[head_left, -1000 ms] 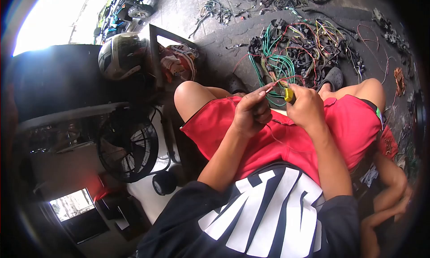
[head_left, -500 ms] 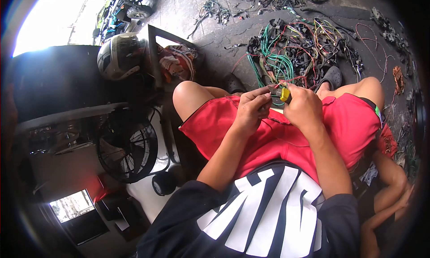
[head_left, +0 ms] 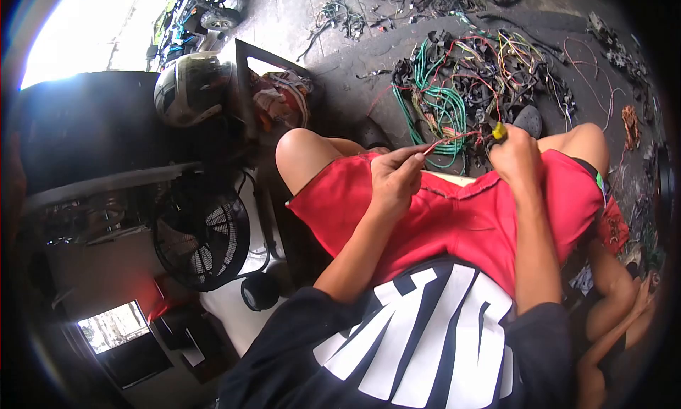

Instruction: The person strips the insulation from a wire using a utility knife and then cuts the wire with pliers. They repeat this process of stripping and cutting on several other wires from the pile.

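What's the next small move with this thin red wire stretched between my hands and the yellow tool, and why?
Probably pinch firm with the left hand and draw the right hand, with its yellow-handled tool, slightly further along the thin red wire: the wire runs nearly straight between both hands, with the tool at its far end.

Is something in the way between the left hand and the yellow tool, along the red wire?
Nothing visible. The red wire runs free from the left hand to the yellow tool in the right hand. The wire pile lies beyond, on the floor.
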Demonstrator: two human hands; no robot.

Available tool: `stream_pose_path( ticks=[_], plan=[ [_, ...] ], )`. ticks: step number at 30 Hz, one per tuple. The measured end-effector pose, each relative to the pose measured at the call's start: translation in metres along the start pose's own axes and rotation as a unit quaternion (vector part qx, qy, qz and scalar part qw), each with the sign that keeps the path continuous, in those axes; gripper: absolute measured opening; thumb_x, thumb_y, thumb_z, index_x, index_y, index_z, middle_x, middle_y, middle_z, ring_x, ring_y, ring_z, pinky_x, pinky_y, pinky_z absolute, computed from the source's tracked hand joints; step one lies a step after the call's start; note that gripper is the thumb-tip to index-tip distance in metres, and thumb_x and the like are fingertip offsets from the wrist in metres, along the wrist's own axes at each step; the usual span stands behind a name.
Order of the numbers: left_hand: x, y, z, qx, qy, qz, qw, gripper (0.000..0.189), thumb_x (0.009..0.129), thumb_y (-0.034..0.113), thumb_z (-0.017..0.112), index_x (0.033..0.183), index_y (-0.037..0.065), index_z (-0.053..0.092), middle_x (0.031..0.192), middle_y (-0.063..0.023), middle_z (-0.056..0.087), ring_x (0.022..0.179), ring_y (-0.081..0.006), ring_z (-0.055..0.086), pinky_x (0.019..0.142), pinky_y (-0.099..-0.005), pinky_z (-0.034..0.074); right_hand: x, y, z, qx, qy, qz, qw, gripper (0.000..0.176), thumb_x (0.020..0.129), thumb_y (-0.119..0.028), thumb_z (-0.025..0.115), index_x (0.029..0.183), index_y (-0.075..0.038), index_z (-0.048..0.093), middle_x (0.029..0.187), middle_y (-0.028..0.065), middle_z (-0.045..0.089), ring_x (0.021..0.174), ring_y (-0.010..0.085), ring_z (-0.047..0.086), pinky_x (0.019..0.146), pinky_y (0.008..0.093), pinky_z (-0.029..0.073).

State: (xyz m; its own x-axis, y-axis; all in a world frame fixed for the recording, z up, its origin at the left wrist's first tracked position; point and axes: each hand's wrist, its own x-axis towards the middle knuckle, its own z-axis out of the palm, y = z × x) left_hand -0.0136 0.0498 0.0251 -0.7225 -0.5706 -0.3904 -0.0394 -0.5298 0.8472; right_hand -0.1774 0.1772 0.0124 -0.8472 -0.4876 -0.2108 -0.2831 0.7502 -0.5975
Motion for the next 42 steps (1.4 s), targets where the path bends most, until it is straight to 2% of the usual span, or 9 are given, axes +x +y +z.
stream_pose_path(
  ticks=[5,7,10,14,22,25,29,32,42],
  plan=[
    [0.01,0.0,0.001,-0.057,-0.005,-0.015,0.998,0.03,0.085,0.01,0.054,0.108,-0.01,0.056,0.058,0.0034,0.039,0.046,-0.0049,0.031,0.041,-0.0194,0.024,-0.015,-0.011,0.015,0.098,0.09,-0.149,0.98,0.018,0.069,-0.01,0.061,0.082,0.001,0.06,0.072,0.0216,0.06,0.064,0.0377,0.058,0.061,0.042,0.046],
    [0.008,0.001,-0.001,-0.073,-0.029,-0.023,0.997,0.032,0.085,0.011,0.053,0.109,-0.01,0.056,0.057,0.0022,0.04,0.046,-0.0057,0.032,0.042,-0.0205,0.026,-0.014,-0.007,0.027,0.308,-0.067,-0.053,0.948,0.014,0.074,-0.013,0.061,0.085,-0.004,0.062,0.065,0.0123,0.06,0.055,0.0268,0.057,0.052,0.0377,0.045],
    [0.011,0.0,-0.007,-0.087,-0.095,-0.031,0.991,0.037,0.083,0.012,0.051,0.112,-0.01,0.055,0.058,-0.0008,0.044,0.046,-0.0074,0.034,0.044,-0.022,0.03,-0.011,-0.011,0.025,0.629,-0.289,0.144,0.707,0.007,0.083,-0.017,0.058,0.082,-0.01,0.059,0.056,-0.0046,0.045,0.047,0.0069,0.042,0.046,0.0274,0.038],
    [0.014,-0.007,-0.006,-0.041,-0.104,-0.036,0.993,0.035,0.083,0.008,0.049,0.113,-0.008,0.056,0.066,-0.006,0.055,0.05,-0.0099,0.044,0.048,-0.0215,0.036,-0.006,-0.011,0.03,0.75,-0.265,0.193,0.575,0.011,0.083,-0.018,0.059,0.082,-0.009,0.054,0.059,-0.0038,0.044,0.053,0.0088,0.044,0.055,0.0266,0.041],
    [0.013,-0.014,0.009,0.132,-0.052,0.055,0.988,0.027,0.09,0.014,0.051,0.105,-0.007,0.059,0.074,-0.0078,0.06,0.062,-0.0128,0.052,0.065,-0.0248,0.044,0.007,-0.002,0.024,0.763,-0.187,0.143,0.602,0.012,0.083,-0.017,0.059,0.077,-0.009,0.053,0.059,-0.0024,0.044,0.054,0.0101,0.045,0.056,0.0285,0.043],
    [0.015,-0.011,0.007,-0.065,-0.013,-0.078,0.995,0.025,0.09,0.016,0.052,0.098,-0.006,0.059,0.069,-0.0042,0.057,0.062,-0.0121,0.051,0.066,-0.0261,0.043,0.017,0.004,0.018,0.787,-0.149,0.151,0.579,0.011,0.082,-0.016,0.059,0.078,-0.009,0.052,0.06,-0.0019,0.044,0.054,0.0105,0.045,0.057,0.0289,0.043],
    [0.017,0.0,-0.009,-0.1,-0.166,-0.162,0.968,0.025,0.09,0.019,0.055,0.096,-0.005,0.06,0.061,0.0014,0.05,0.052,-0.0077,0.043,0.051,-0.0217,0.036,0.021,0.012,0.019,0.763,-0.137,0.132,0.618,0.008,0.084,-0.016,0.056,0.08,-0.011,0.051,0.06,-0.0025,0.045,0.055,0.0104,0.046,0.057,0.0293,0.044],
    [0.013,0.004,0.01,0.287,-0.065,-0.038,0.955,0.023,0.089,0.018,0.058,0.099,-0.003,0.061,0.06,0.0038,0.045,0.049,-0.0051,0.037,0.046,-0.02,0.031,0.023,0.011,0.016,0.723,-0.091,0.124,0.674,0.011,0.082,-0.013,0.06,0.077,-0.011,0.051,0.059,-0.0024,0.045,0.053,0.0096,0.045,0.054,0.0274,0.043],
    [0.014,0.007,0.009,0.015,-0.024,-0.074,0.997,0.021,0.09,0.014,0.056,0.103,-0.003,0.058,0.066,-0.0002,0.05,0.049,-0.0047,0.036,0.045,-0.0189,0.03,0.015,0.001,0.023,0.585,-0.15,0.072,0.794,0.011,0.08,-0.016,0.064,0.077,-0.009,0.057,0.057,-0.0034,0.048,0.047,0.0073,0.044,0.043,0.023,0.035]
  ],
)
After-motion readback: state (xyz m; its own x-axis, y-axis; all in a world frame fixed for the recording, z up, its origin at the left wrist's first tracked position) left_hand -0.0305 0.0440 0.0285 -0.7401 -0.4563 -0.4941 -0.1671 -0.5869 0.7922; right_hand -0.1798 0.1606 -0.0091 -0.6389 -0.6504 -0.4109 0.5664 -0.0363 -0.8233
